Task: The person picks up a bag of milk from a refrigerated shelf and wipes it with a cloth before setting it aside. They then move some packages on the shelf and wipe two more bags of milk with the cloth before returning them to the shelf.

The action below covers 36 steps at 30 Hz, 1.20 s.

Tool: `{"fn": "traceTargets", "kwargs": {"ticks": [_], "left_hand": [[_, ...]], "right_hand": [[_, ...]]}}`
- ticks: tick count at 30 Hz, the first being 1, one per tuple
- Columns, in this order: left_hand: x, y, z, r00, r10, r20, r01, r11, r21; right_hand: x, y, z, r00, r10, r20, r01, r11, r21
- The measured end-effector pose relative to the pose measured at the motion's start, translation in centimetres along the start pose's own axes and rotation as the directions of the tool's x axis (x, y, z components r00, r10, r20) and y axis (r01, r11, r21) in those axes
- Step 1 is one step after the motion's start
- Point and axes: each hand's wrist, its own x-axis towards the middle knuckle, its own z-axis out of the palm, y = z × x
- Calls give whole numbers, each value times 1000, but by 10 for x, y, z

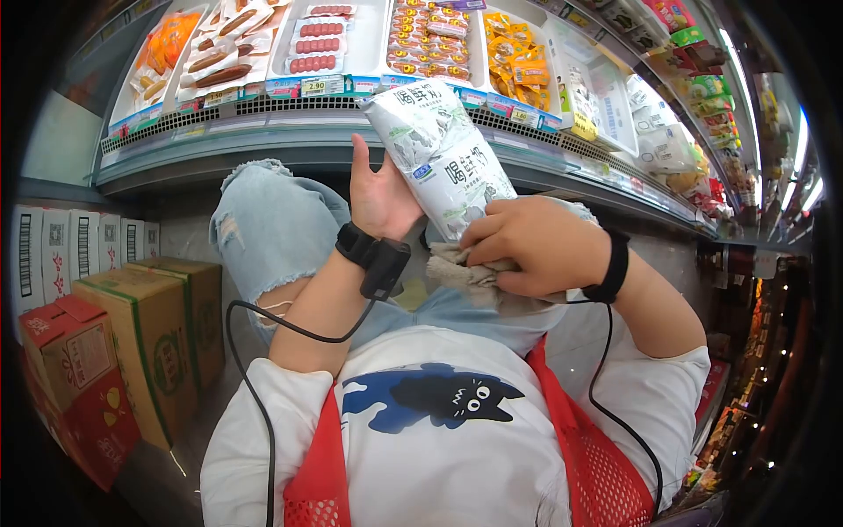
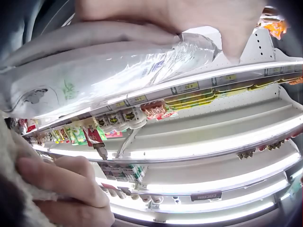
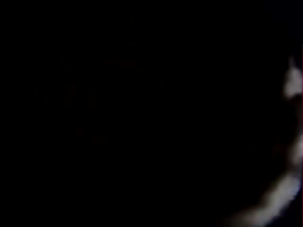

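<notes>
A white milk bag (image 1: 443, 154), printed twice over with the same black lettering, slants up from the lap toward the display case. My left hand (image 1: 383, 198) is under its left side, palm up, thumb straight and apart from the bag. The bag hides the other left fingers. In the left wrist view the shiny bag (image 2: 99, 71) lies along that hand. My right hand (image 1: 540, 246) grips a bunched beige cloth (image 1: 470, 274) at the bag's lower end, with curled fingers. The right wrist view is nearly black, with a pale blur at its right edge.
A refrigerated case (image 1: 219, 132) crosses the front, with trays of sausages (image 1: 316, 46) and orange snack packs (image 1: 518, 66). Cardboard boxes (image 1: 162, 351) stand on the floor at left. Stocked shelves (image 1: 716, 105) rise at right. Black cables (image 1: 237, 351) run from both wrists.
</notes>
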Motion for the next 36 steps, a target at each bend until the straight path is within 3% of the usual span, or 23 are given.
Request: {"fn": "traceTargets", "kwargs": {"ticks": [3, 4, 6, 8, 9, 12, 14, 15, 19, 23, 30, 34, 36], "left_hand": [[-1, 2, 5, 1000, 6, -3, -6, 999, 34], [-2, 2, 5, 1000, 3, -5, -3, 999, 37], [-3, 3, 4, 999, -26, 40, 25, 999, 33], [-3, 3, 3, 996, -55, 65, 53, 998, 26], [-4, 2, 3, 995, -68, 69, 67, 998, 19], [-5, -2, 4, 992, -107, 74, 106, 994, 16], [-5, 0, 3, 990, -116, 86, 117, 993, -16], [-6, 1, 2, 989, -112, 96, 118, 992, -51], [-4, 5, -3, 997, -43, 56, 46, 997, -55], [-2, 13, 0, 999, 39, 24, -37, 998, -58], [-1, 30, -8, 994, 95, -49, -97, 995, -37], [2, 30, -8, 991, 110, -72, -110, 994, -3], [2, 30, -8, 990, 121, -68, -119, 992, 33]], "right_hand": [[-17, 9, -35, 996, 57, -69, -37, 962, 272], [-23, 13, -46, 982, 75, -173, -31, 969, 245], [-27, 23, -55, 853, 101, -511, -24, 988, 155], [-24, 46, -62, 732, 117, -671, -74, 993, 93], [-18, 53, -62, 707, 107, -699, -80, 994, 72], [9, 84, -38, 694, 228, -683, -39, 959, 281], [25, 94, -18, 756, 205, -622, -76, 971, 228], [31, 101, -10, 748, 207, -631, -91, 973, 211], [28, 108, 0, 787, 311, -532, -147, 933, 327], [10, 91, -3, 872, 258, -417, -107, 930, 352], [-18, 68, 7, 927, 222, -301, -114, 934, 337], [-28, 66, 1, 924, 259, -281, -116, 891, 440], [-27, 63, -13, 863, 304, -404, -78, 869, 489]]}}
